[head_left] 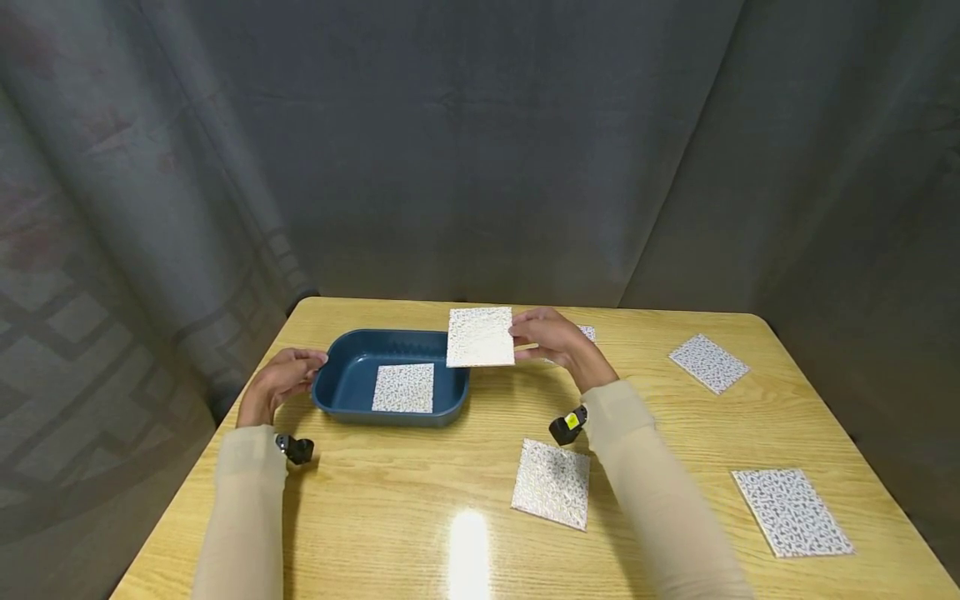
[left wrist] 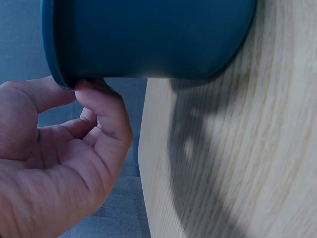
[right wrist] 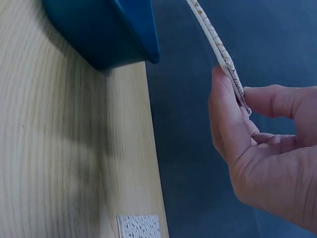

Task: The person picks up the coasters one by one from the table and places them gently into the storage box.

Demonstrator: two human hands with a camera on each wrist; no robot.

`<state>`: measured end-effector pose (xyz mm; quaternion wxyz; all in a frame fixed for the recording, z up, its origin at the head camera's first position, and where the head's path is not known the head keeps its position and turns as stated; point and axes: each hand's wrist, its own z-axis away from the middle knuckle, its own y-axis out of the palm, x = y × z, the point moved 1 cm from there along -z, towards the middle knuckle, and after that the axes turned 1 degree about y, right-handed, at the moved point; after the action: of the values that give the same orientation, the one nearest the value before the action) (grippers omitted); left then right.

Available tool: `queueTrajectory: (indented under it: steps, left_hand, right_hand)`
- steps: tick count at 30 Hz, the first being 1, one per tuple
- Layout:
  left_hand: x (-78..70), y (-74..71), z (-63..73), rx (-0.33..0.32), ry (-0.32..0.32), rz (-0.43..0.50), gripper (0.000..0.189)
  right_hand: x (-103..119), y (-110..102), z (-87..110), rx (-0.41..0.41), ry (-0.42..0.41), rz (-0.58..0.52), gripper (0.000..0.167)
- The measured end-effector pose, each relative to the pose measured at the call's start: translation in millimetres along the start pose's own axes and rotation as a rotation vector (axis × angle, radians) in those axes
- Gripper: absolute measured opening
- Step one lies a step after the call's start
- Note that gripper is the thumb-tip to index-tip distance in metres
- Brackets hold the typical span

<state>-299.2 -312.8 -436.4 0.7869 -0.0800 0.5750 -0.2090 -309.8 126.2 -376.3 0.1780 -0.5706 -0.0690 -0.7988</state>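
My left hand (head_left: 285, 379) pinches the left rim of a dark blue plastic basin (head_left: 341, 400) between thumb and fingers; in the left wrist view the thumb and fingers (left wrist: 111, 114) meet at its lip. Inside the basin lies a flat white square with a small dark pattern (head_left: 405, 388). My right hand (head_left: 551, 333) holds up another thin patterned square (head_left: 480, 337) by its right edge, over the basin's right end. Seen edge-on in the right wrist view, this held square (right wrist: 218, 47) shows layered sides, thumb on one face, fingers on the other.
More patterned squares lie on the wooden table (head_left: 375, 508): one near the front middle (head_left: 551, 483), one at the right front (head_left: 795, 512), one at the back right (head_left: 708, 363). Another square (head_left: 587, 332) is partly hidden behind my right hand. Grey curtains (head_left: 480, 167) hang around the table.
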Motion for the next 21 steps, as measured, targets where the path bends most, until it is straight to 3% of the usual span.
queueTrajectory:
  steps: [7, 12, 14, 16, 21]
  left_hand:
    - [-1.1, 0.6, 1.5, -0.017, -0.004, -0.006, 0.039]
    - [-2.1, 0.8, 2.0, -0.017, -0.001, -0.005, 0.040]
    - [-2.2, 0.6, 2.1, -0.014, 0.003, -0.003, 0.040]
    - [-2.0, 0.6, 2.1, -0.018, -0.003, 0.004, 0.039]
    - [-3.0, 0.7, 3.1, -0.016, -0.007, -0.003, 0.040]
  right_hand:
    - [1.2, 18.2, -4.9, 0.013, 0.012, -0.005, 0.048]
    - [1.8, 31.2, -10.4, 0.024, -0.006, -0.011, 0.014]
    - [1.9, 36.3, -12.6, 0.034, -0.010, -0.011, 0.007]
    - [1.9, 41.3, -14.1, 0.041, -0.011, -0.013, 0.009]
    - [2.5, 55.0, -17.2, 0.057, 0.008, -0.018, 0.035]
